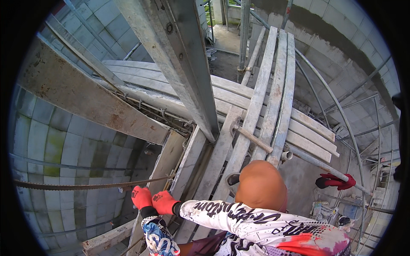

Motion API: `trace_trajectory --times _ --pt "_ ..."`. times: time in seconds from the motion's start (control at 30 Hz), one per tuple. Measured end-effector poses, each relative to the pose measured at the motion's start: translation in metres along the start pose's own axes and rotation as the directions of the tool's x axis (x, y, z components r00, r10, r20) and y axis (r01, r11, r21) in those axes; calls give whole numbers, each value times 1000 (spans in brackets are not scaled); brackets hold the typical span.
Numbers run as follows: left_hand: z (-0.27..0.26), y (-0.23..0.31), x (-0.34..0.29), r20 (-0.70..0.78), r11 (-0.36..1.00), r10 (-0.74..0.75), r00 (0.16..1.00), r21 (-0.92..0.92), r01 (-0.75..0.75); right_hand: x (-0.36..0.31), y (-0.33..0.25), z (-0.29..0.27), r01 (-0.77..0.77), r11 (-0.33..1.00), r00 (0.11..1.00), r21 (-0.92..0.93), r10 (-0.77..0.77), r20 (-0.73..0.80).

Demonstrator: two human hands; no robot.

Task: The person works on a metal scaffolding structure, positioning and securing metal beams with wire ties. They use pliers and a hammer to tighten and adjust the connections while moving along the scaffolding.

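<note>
My left hand [141, 197], in a red glove, is closed in a fist at the lower left. Beside it my right hand [164, 202], also red-gloved, is closed too. What the fingers grip, if anything, is hidden. A long, thin ribbed steel bar [85, 186] runs just beyond both fists, close to the left one. The hands are over the edge of a wooden formwork board [169, 155]. A hammer [255, 139] with a wooden handle lies across the planks [261, 96], well away from both hands.
A steel upright [183, 59] rises ahead of me. A rusty panel [85, 94] slants at left above a deep gap beside a block wall [81, 153]. My bent knee [261, 185] is over the planks. Scaffold pipes [331, 96] cross at right; a red-and-black glove-like thing [337, 181] hangs there.
</note>
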State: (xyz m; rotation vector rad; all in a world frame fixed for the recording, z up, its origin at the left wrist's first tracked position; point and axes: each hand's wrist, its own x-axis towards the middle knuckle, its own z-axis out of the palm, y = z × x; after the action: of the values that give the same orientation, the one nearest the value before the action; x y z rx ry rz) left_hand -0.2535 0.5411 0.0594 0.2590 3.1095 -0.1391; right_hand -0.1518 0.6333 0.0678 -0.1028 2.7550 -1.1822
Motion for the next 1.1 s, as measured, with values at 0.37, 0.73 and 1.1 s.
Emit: trace_trajectory --times 0.37,0.73,1.1 --pt "17 -22 3 -120 929 369 922 18 -369 -4 -7 -9 -67 998 986 -18 69 155" --pt "19 -45 7 -201 789 565 800 -152 -596 4 0 4 -61 990 998 125 57 38" --pt "0 -30 -1 -52 919 333 941 -205 -336 3 6 -7 -39 993 996 107 30 82"
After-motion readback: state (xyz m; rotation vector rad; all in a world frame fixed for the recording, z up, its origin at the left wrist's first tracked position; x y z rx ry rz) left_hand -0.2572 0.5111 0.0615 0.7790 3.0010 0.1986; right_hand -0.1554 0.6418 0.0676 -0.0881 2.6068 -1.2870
